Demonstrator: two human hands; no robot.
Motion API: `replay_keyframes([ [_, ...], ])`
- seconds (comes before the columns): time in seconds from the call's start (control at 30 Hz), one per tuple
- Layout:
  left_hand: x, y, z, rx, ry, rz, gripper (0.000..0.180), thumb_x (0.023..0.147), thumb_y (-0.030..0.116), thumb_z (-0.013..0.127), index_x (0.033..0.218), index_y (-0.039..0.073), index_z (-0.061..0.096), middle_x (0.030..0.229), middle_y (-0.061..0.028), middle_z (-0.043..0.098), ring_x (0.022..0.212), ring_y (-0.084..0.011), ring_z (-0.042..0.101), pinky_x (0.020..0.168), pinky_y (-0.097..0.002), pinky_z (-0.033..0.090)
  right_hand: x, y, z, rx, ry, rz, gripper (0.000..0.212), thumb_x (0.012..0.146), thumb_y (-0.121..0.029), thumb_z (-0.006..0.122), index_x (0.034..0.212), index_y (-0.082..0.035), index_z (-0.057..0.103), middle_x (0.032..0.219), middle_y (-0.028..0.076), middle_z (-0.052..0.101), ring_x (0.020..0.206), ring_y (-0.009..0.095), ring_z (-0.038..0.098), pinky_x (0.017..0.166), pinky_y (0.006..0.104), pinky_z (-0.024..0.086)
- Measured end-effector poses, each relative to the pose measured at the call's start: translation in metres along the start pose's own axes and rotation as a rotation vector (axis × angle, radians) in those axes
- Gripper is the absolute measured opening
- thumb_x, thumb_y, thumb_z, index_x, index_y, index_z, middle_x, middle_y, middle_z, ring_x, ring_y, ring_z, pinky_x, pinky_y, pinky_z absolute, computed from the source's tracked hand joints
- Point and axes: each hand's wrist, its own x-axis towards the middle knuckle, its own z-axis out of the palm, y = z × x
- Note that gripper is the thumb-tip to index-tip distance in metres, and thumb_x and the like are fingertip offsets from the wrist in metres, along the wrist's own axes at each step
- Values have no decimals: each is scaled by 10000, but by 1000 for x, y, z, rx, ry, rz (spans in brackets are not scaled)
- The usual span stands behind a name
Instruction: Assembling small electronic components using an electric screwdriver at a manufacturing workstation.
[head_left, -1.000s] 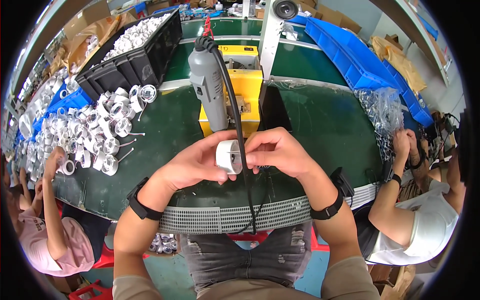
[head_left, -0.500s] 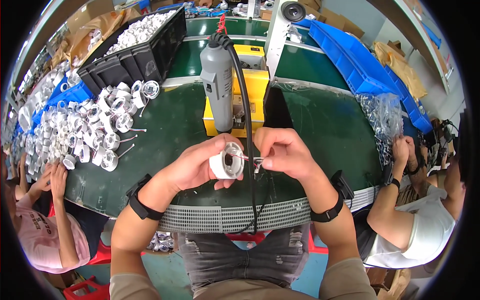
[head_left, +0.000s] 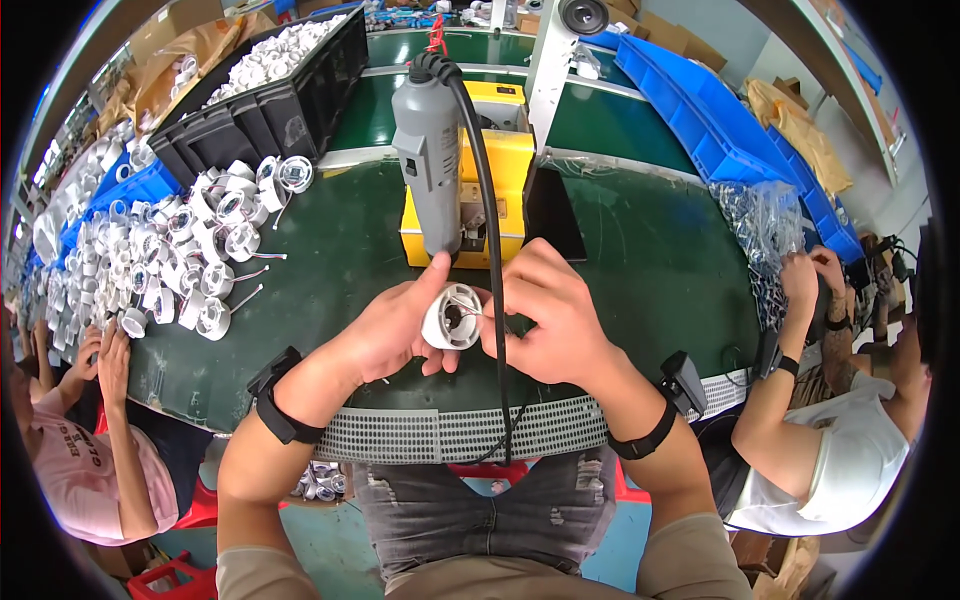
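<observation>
My left hand [head_left: 400,322] holds a round white plastic housing [head_left: 437,328], its open side tilted up and to the right. Thin wires come out of the housing's dark centre. Against its right rim, my right hand [head_left: 545,318] has its fingers closed on the wires [head_left: 482,311]; what else they hold is hidden. A black cable [head_left: 492,215] hangs down in front of my right fingers. Just beyond my hands, a grey electric screwdriver [head_left: 428,165] stands upright against a yellow machine [head_left: 512,190].
Many white housings [head_left: 160,260] are heaped at the left, below a black crate [head_left: 270,115] of white parts. Blue bins [head_left: 700,120] and a plastic bag of small metal parts [head_left: 765,225] lie at the right. Co-workers' hands [head_left: 115,355] work on either side.
My right hand has moved left, up to the housing, bringing the wire ends with it. The housing has turned slightly in my left hand. At the right, a co-worker's hands have moved apart.
</observation>
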Motion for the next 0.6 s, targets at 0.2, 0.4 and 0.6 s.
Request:
replay_keyframes([
  [0.2,6,-13,1,69,41,141,636,986,537,331,1332,14,435,1001,-103,630,763,-169,647,564,-268,514,1,-13,-1,146,-130,478,203,739,-80,758,886,-40,624,736,50,551,727,175,597,602,311,485],
  [0.4,7,-17,2,9,49,264,621,995,509,338,1378,23,388,1080,-78,606,874,-166,629,704,-288,538,0,-7,-13,306,-205,528,232,765,-55,727,954,-22,598,882,76,613,696,158,623,622,293,525],
  [0.6,5,-14,9,-28,46,393,614,998,491,345,1380,12,379,1164,-82,593,1023,-169,602,866,-315,509,1,-4,-19,705,-169,569,158,807,-20,709,963,-10,685,912,64,616,666,96,595,586,219,489],
])
